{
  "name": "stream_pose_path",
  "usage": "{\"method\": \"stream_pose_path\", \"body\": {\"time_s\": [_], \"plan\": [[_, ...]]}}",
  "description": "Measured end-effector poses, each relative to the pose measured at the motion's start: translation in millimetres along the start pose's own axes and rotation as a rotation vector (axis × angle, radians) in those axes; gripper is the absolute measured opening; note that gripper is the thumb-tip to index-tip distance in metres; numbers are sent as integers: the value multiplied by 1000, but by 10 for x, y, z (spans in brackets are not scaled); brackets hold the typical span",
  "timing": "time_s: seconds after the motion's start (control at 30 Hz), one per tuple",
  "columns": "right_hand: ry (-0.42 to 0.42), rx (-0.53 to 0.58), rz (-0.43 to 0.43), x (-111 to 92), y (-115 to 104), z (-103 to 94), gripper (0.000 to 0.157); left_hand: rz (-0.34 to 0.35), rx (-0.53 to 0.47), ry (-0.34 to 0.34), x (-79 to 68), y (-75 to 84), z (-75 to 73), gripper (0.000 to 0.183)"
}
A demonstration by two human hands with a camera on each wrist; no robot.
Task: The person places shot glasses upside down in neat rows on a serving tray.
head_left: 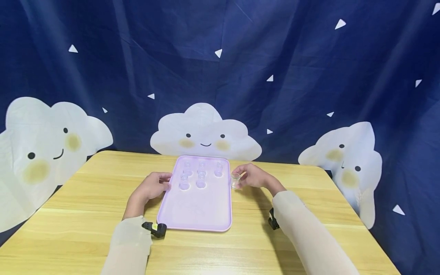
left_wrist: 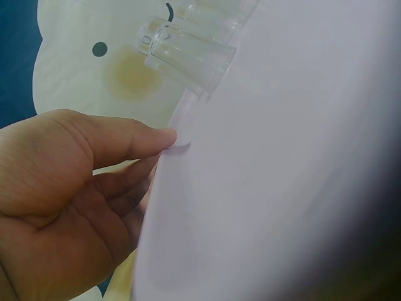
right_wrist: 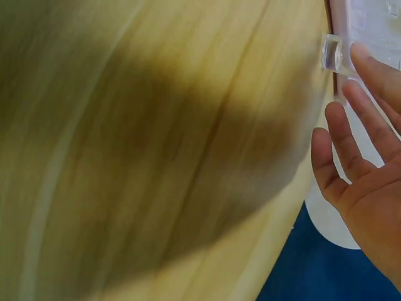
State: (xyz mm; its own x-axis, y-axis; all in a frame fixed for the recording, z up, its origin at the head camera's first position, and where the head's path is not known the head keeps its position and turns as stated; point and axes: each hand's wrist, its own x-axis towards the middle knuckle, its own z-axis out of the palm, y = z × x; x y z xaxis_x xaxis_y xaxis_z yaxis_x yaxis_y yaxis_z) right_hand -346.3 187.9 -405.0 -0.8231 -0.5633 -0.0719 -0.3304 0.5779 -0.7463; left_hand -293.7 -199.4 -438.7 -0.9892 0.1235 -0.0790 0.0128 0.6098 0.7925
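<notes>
A lilac tray lies on the wooden table, with several small clear cups standing on its far half. My left hand grips the tray's left rim; in the left wrist view its thumb rests on top, with the other fingers at the outer side and below. Just beyond the right rim, my right hand pinches another small clear cup between thumb and fingertips. That cup also shows by the fingertips in the right wrist view, while the other fingers are spread and touch nothing.
The wooden table extends around the tray on all sides. Behind it hangs a dark blue curtain with smiling white clouds and small white triangles. Black devices are strapped at both wrists over pale sleeves.
</notes>
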Motion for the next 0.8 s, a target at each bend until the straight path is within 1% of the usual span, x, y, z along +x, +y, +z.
{"method": "stream_pose_path", "body": {"time_s": [0.2,0.27,0.5,0.8], "plan": [[24,38,58,-15,57,24,34,9,2,-3,17,-18,-4,48],[33,45,65,-17,77,34,34,7,-3,-1,18,-22,-4,48],[45,56,6,-25,109,64,25,3,-12,0,19,-23,4,48],[118,128,-45,-48,41,48,21,2,-3,0,24,-24,8,47]]}}
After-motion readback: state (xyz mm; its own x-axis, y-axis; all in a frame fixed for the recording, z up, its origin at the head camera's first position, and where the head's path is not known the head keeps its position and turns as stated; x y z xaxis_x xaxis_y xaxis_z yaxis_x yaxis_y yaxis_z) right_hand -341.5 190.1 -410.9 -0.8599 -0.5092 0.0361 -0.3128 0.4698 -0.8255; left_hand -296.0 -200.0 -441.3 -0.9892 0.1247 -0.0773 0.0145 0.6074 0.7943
